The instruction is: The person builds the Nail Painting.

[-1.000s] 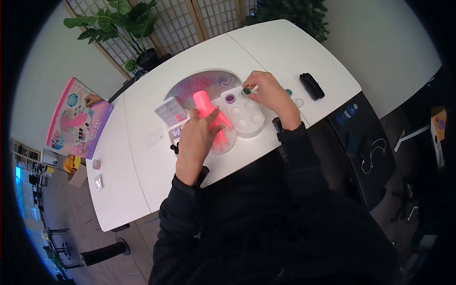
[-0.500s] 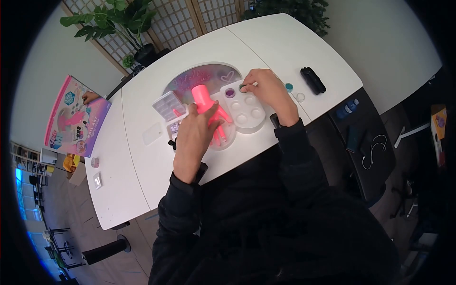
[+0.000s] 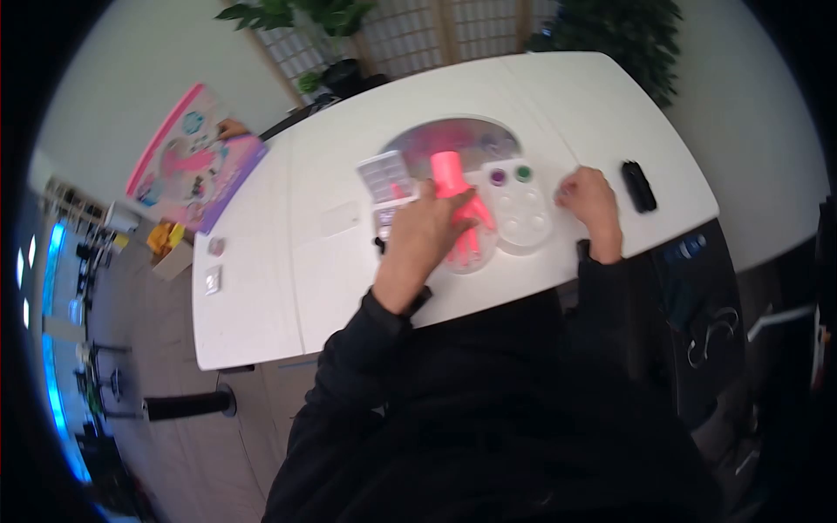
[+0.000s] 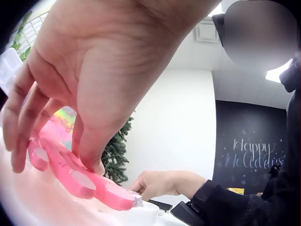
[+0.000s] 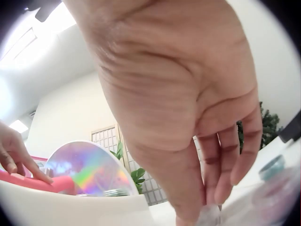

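My left hand lies over a pink plastic model hand, its thumb on one side and its fingers on the other. Beneath the model hand is a clear round base. To the right of it stands a white tray with round wells; a purple pot and a green pot sit in its far wells. My right hand is down at the tabletop beyond the tray, pinching a small clear pot between thumb and fingers. Near those fingers is a teal ring-shaped piece.
A shiny semicircular panel rises behind the tray. Left of the model hand are an open compartment box and a clear flat sheet. A black case is at the right, a colourful product box at the far left.
My right hand has set the green pot into a far well, let go, and moved right to the tabletop. My left hand stays on the pink model hand. The head view has shifted.
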A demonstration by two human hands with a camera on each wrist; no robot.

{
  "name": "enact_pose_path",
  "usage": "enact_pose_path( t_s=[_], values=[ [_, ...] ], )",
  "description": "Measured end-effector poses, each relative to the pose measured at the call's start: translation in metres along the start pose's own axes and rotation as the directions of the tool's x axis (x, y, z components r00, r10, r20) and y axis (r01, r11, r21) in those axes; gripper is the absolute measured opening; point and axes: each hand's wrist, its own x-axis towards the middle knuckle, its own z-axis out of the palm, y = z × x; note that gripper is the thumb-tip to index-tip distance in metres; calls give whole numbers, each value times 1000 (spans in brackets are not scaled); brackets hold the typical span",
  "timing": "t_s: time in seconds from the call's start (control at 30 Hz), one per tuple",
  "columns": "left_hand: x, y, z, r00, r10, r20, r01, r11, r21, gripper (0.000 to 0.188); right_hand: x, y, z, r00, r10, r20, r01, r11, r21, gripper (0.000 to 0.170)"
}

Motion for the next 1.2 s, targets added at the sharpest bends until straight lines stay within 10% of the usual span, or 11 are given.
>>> enact_pose_path(
  t_s=[0.3, 0.37, 0.47, 0.93, 1.2],
  values=[
    [0, -2, 5, 998, 31, -49, -36, 995, -97, 47, -20, -53, -37, 999, -37, 17, 36, 998, 57, 26],
    [-2, -1, 5, 998, 30, -49, -34, 995, -93, 46, -22, -65, -31, 931, -363, -36, 359, 894, 268, 27],
    [-2, 3, 3, 999, 13, -51, -17, 997, -80, 46, -30, -87, -15, 914, -400, 68, 375, 898, 231, 29],
    [-3, 9, -3, 1000, -12, -5, 12, 1000, 1, 46, -36, -95, 13, 981, -196, -10, 181, 886, 427, 30],
    [-1, 8, -1, 1000, 5, 4, -5, 1000, -12, 46, -30, -72, 3, 918, -392, -54, 390, 875, 287, 19]
  ],
)
